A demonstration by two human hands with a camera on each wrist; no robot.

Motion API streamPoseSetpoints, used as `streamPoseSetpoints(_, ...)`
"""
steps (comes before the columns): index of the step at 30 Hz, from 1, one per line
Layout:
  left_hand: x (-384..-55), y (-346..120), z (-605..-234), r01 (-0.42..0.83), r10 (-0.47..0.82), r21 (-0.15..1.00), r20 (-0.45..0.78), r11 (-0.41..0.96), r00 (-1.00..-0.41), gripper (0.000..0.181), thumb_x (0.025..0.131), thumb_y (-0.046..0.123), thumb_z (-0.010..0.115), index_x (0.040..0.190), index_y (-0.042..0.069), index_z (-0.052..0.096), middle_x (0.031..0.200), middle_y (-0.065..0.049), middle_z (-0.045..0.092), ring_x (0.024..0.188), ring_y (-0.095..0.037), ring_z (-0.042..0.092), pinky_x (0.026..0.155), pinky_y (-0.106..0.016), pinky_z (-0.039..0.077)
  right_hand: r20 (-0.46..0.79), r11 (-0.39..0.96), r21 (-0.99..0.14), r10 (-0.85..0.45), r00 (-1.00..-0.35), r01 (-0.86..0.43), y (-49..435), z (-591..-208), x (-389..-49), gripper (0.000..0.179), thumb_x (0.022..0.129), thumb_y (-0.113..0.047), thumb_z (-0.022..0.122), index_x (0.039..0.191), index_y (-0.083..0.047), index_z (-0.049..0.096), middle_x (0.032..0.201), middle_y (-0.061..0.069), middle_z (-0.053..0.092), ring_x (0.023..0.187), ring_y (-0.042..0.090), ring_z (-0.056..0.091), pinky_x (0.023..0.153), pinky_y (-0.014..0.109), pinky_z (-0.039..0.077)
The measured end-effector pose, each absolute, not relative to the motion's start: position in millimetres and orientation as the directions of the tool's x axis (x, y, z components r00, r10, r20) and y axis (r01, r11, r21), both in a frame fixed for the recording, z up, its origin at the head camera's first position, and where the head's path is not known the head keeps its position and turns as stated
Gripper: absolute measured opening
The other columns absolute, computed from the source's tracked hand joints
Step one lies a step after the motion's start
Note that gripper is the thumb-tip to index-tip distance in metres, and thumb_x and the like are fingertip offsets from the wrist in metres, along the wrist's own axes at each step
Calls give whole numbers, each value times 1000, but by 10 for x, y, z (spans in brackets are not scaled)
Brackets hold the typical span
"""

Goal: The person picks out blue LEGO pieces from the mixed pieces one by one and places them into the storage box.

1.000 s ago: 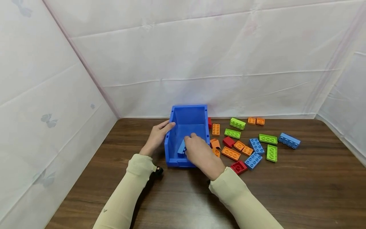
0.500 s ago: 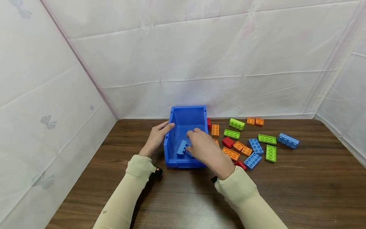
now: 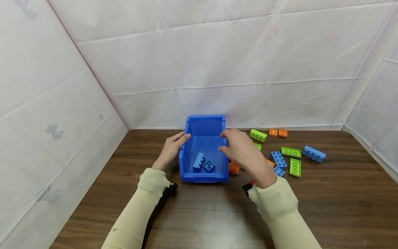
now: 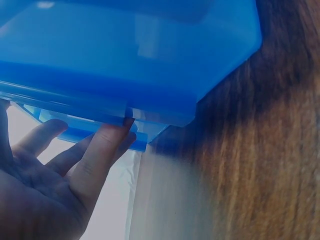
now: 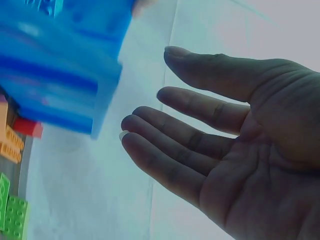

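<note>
A blue plastic bin stands in the middle of the table. My left hand grips its left wall, thumb over the rim and fingers along the outside; the left wrist view shows the fingertips at the rim. Inside the bin lie a long blue building brick and a small square blue brick. Above the bin's right wall is my right hand, which holds nothing. Its fingers are spread and slightly bent in the right wrist view. It hides some bricks behind it.
Loose bricks lie right of the bin: an orange one close to its wall, green plates, blue bricks and two small orange ones near the back. A white sheet hangs behind the wooden table.
My right hand has let go of the small square blue brick in the bin, then risen and moved right to above the right wall. The left hand has stayed on the bin.
</note>
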State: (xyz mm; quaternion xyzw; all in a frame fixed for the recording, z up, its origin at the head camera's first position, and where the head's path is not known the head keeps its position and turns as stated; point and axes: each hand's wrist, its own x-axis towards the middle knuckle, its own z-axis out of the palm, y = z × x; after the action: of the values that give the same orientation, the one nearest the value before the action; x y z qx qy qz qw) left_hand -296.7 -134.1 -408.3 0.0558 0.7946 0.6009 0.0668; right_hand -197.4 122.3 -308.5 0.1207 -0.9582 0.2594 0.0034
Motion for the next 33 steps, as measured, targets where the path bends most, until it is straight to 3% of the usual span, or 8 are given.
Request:
streamPoseSetpoints(5,-2966,-1338,-4084,3,173,968,-42,251,-984,64,104,51,65,158,18,54,146,-15,63,121,-37,68,97,-54,59,22,828,-538,-175,-984,-160,1429,-3054,-2021,41,104,-13,71,139,5,62,141,24,62,118,38,62,102,54,54)
streamPoseSetpoints(12,-2972,-1306,-4072,3,173,964,-44,264,-984,64,103,53,66,157,19,56,145,-13,64,120,-35,69,96,-53,59,8,832,-542,-137,-991,-119,1673,-3020,-2046,43,104,-15,70,140,7,60,128,25,66,107,38,65,99,56,53)
streamPoseSetpoints(27,-2967,-1279,-4065,13,184,964,-37,264,-982,64,104,53,64,157,18,55,147,-15,62,122,-38,67,98,-56,57,-50,847,-531,-67,-997,-30,1960,-3031,-2036,51,105,-21,69,144,9,54,143,33,56,125,49,57,104,64,49)
streamPoseSetpoints(33,-2976,-1280,-4078,16,182,962,-36,274,-983,65,104,53,64,157,18,55,147,-14,62,122,-37,67,98,-55,58,-88,860,-510,-26,-996,23,2090,-3043,-2072,54,106,-23,68,144,12,52,143,36,54,122,50,58,100,62,52)
